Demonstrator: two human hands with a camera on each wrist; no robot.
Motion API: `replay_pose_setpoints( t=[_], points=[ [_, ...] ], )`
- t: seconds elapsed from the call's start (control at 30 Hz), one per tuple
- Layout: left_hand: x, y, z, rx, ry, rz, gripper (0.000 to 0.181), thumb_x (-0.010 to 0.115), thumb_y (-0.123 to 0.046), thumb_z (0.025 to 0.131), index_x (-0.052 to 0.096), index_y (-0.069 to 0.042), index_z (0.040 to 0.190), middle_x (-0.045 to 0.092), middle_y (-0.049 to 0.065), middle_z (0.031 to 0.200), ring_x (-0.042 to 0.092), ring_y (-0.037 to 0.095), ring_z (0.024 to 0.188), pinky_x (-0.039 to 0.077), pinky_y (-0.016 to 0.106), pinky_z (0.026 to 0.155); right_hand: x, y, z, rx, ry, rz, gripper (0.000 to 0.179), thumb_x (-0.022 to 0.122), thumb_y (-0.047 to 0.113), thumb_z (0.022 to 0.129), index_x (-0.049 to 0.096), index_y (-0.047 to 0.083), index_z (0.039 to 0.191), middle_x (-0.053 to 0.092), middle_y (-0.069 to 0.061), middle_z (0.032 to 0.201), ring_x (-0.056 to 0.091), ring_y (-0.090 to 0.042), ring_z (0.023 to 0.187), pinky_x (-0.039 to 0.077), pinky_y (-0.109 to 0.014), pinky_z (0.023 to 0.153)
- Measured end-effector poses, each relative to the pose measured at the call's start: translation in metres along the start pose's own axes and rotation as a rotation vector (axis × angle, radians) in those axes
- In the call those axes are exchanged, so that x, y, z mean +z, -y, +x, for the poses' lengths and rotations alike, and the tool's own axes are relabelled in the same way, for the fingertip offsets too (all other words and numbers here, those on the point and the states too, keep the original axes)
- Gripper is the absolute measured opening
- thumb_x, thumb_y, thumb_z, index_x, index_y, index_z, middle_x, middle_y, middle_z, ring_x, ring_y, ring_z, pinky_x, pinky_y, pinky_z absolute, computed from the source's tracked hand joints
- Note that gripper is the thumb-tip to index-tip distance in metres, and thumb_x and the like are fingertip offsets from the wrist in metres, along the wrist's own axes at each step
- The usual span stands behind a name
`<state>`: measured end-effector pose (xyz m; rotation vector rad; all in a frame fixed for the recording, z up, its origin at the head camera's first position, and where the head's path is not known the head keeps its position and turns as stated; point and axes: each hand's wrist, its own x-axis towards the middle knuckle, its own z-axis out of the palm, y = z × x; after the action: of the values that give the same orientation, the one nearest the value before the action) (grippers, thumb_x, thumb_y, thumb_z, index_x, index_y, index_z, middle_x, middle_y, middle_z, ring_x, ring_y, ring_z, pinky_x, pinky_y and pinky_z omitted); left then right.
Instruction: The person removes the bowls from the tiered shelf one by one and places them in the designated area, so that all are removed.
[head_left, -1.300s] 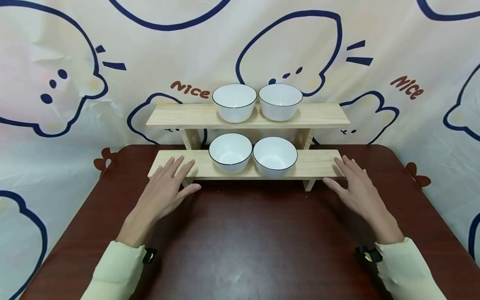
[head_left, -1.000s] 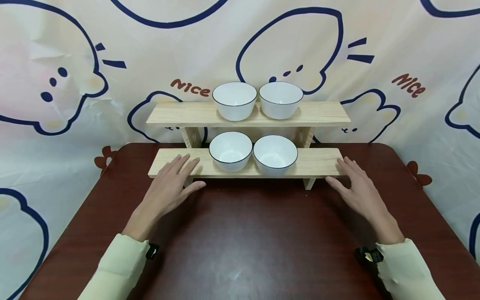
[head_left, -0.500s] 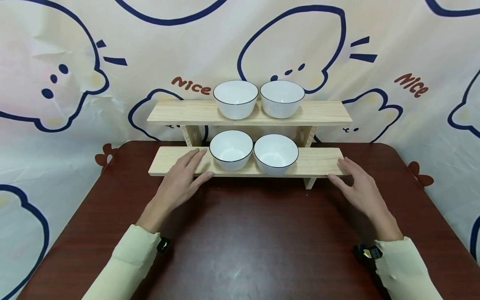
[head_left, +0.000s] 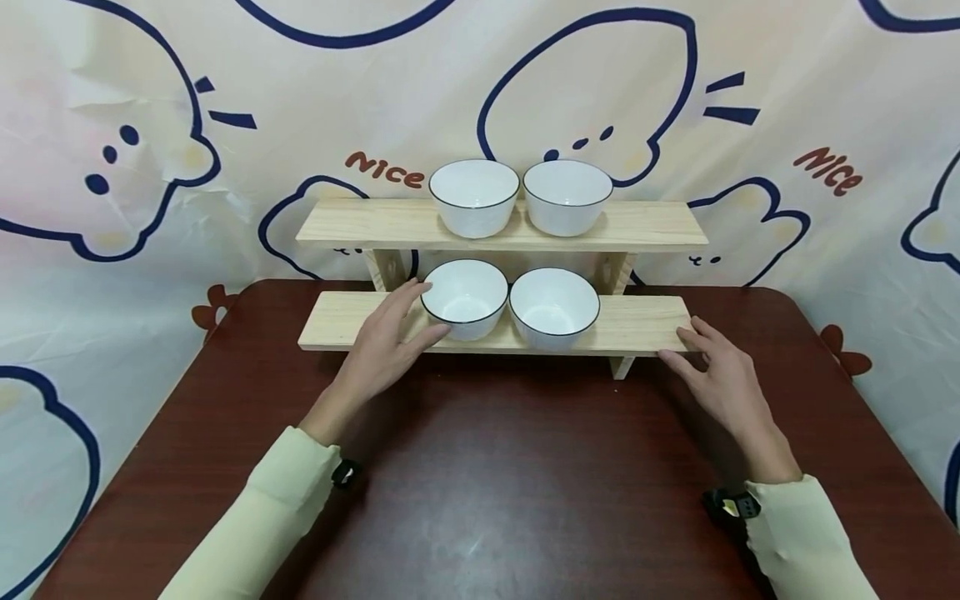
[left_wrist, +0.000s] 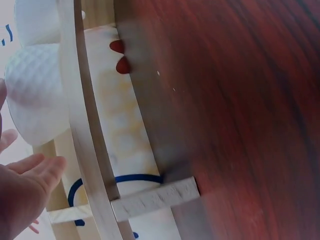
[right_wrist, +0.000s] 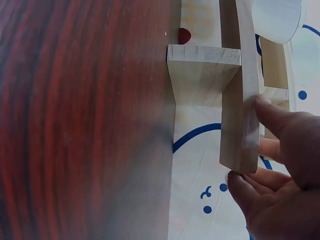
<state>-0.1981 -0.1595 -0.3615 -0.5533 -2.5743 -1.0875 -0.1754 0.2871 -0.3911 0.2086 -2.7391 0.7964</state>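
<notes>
before printed backdrop [head_left: 585, 92], dark glossy table [head_left: 495, 467], wooden shelf [head_left: 360, 221]

There are four bowls [head_left: 468, 292], two shelves [head_left: 367, 222], one table [head_left: 510, 475].

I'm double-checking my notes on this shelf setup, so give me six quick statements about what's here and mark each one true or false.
1. Two white bowls stand on the upper shelf. True.
2. The bowls below are stacked. False: the lower left bowl and lower right bowl stand side by side on the lower shelf.
3. The right hand touches the right end of the lower shelf. True.
4. The left hand is nearest the lower right bowl. False: the left hand is at the lower left bowl.
5. All four bowls are dark-rimmed. True.
6. The table is white. False: the table is dark reddish brown.
</notes>
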Motion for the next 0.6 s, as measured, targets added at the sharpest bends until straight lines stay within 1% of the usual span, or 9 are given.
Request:
replay_pose_setpoints(
  t=[0.1,0.2,0.3,0.43,0.6],
  points=[
    [0.001,-0.003,0.004,-0.013,-0.003,-0.056,0.054,0.079,-0.024,0.091,0.056,-0.003,0.134,0.045,0.017,0.153,0.038,0.03,0.144,0.038,0.05,0.112,0.001,0.0,0.001,-0.012,-0.025,-0.006,0.054,0.073,0.024,0.096,0.057,-0.012,0.134,0.044,-0.035,0.147,0.047,-0.056,0.127,0.042,-0.069,0.096],
    [0.003,-0.006,0.007,-0.039,-0.007,-0.125,0.047,0.081,-0.02,0.09,0.056,-0.001,0.125,0.047,0.016,0.151,0.04,0.028,0.142,0.045,0.044,0.108,0.001,-0.001,0.0,-0.016,-0.037,-0.007,0.052,0.074,0.022,0.095,0.058,-0.012,0.132,0.045,-0.035,0.146,0.047,-0.056,0.127,0.042,-0.069,0.096],
    [0.004,-0.007,0.009,-0.075,-0.001,-0.184,0.043,0.081,-0.018,0.089,0.055,-0.002,0.118,0.044,0.017,0.153,0.039,0.027,0.143,0.048,0.04,0.105,0.002,-0.002,-0.001,-0.017,-0.043,0.001,0.051,0.074,0.02,0.095,0.059,-0.012,0.131,0.046,-0.035,0.145,0.048,-0.056,0.126,0.043,-0.069,0.095],
    [0.006,-0.007,0.01,-0.116,0.008,-0.194,0.041,0.083,-0.018,0.087,0.054,-0.003,0.112,0.038,0.019,0.157,0.038,0.03,0.144,0.048,0.04,0.104,0.002,-0.003,0.0,-0.018,-0.046,0.006,0.05,0.074,0.019,0.095,0.06,-0.012,0.131,0.046,-0.034,0.145,0.049,-0.056,0.125,0.044,-0.068,0.093],
    [0.01,-0.004,0.011,-0.138,0.001,-0.188,0.041,0.085,-0.019,0.085,0.053,-0.004,0.105,0.038,0.02,0.157,0.039,0.033,0.144,0.049,0.042,0.104,0.001,-0.002,0.001,-0.021,-0.038,0.001,0.049,0.074,0.019,0.095,0.06,-0.01,0.132,0.046,-0.035,0.145,0.049,-0.057,0.124,0.045,-0.068,0.093]
  ],
)
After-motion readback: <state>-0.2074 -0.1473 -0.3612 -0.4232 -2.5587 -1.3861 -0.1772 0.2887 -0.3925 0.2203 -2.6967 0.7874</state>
